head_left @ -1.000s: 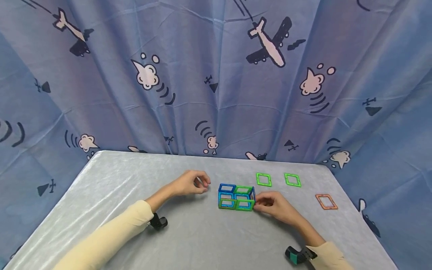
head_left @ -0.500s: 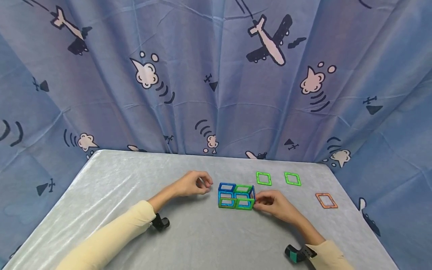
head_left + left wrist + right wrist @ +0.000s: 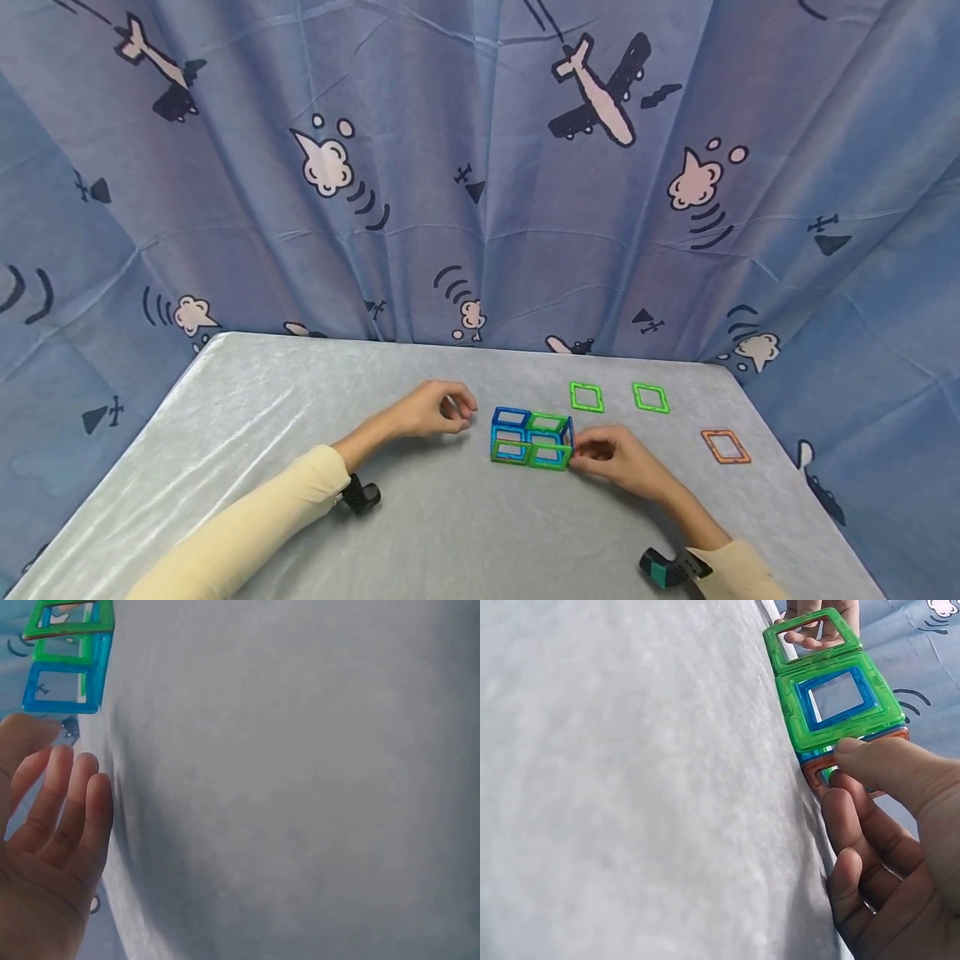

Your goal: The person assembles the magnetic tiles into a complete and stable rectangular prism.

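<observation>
A hollow box-like structure of blue and green magnetic tiles (image 3: pixel 530 455) stands on the grey cloth. My right hand (image 3: pixel 622 460) holds its right end. In the right wrist view the thumb lies at the corner of a green tile (image 3: pixel 789 712), and the fingers are against an orange end tile (image 3: pixel 815 766). Left of the structure, a small gap away, hovers my left hand (image 3: pixel 433 410) with loosely bent fingers and nothing in them. The left wrist view shows a blue tile (image 3: pixel 98 682) of the structure just beyond that hand's thumb.
Two loose green square tiles, one nearer (image 3: pixel 588 410) and one farther right (image 3: pixel 652 410), lie flat behind the structure. An orange square tile (image 3: pixel 735 462) lies to the right. A patterned blue curtain (image 3: pixel 480 208) hangs behind the table (image 3: pixel 420 533).
The tile structure has shifted slightly to the right, together with my right hand. My left hand has drifted a little rightward too. The loose tiles have stayed put.
</observation>
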`<state>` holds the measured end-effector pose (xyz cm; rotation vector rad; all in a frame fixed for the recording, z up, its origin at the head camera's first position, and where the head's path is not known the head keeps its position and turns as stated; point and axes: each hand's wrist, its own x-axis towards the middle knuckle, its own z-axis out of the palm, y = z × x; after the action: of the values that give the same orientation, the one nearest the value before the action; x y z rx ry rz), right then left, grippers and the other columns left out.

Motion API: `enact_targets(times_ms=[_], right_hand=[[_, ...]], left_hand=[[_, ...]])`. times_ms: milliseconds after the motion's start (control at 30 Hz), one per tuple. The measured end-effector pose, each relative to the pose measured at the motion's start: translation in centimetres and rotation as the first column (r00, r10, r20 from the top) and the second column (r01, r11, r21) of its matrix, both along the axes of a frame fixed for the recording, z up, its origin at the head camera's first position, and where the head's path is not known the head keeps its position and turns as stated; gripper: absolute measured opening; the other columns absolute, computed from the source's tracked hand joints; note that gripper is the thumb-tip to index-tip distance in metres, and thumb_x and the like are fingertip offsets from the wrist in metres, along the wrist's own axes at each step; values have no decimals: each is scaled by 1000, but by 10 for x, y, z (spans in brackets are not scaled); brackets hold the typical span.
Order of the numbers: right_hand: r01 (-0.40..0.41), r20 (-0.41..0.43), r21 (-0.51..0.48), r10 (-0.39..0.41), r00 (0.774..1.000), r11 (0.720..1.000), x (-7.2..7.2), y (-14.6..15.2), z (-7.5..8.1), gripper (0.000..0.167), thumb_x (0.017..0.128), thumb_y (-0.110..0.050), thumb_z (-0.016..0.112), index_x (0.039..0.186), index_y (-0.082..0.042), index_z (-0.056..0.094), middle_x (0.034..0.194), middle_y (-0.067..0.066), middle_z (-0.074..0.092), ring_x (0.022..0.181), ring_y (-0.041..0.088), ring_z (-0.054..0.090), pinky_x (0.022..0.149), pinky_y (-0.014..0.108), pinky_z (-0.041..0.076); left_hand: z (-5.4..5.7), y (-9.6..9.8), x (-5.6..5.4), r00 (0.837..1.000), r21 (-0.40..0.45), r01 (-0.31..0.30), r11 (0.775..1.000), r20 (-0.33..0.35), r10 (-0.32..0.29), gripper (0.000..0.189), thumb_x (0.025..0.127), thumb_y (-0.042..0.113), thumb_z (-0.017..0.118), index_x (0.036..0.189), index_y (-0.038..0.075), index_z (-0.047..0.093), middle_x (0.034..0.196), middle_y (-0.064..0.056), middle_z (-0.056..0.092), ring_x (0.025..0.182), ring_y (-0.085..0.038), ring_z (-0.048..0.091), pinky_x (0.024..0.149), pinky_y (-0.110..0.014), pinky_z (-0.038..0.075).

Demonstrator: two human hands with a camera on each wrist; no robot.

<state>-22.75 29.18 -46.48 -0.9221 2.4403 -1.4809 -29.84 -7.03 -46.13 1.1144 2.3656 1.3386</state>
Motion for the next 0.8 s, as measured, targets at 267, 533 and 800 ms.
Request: enact_targets(times_ms=[267, 533, 800], right_hand=[[15, -6, 8, -15, 1000, 1000, 2, 8, -4, 15, 90, 4, 75, 105, 0, 74, 92, 12, 72, 77, 16, 68, 64, 29, 56], [26, 0, 6, -26, 1000, 1000, 2, 9, -6, 16, 91, 1, 74, 108, 2, 74, 93, 14, 72, 79, 20, 69, 65, 30, 56], [12, 9, -14, -12, 1000, 1000, 3, 7, -3, 18, 92, 4, 72, 110, 5, 73, 96, 16, 72, 80, 22, 69, 67, 29, 57]], left_hand=[[6, 26, -21, 1000, -27, 10, 1000, -24, -10, 23, 87, -1, 77, 109, -2, 69, 93, 0, 68, 84, -13, 66, 78, -28, 55], [10, 79, -56, 998, -48, 59, 997, 25, -57, 29, 91, 7, 78, 117, 0, 68, 97, 0, 70, 90, -14, 66, 81, -25, 53], [5, 117, -72, 991, -107, 131, 986, 3, -131, 33, 89, 9, 81, 119, 2, 70, 96, -4, 70, 85, -13, 64, 78, -23, 51]])
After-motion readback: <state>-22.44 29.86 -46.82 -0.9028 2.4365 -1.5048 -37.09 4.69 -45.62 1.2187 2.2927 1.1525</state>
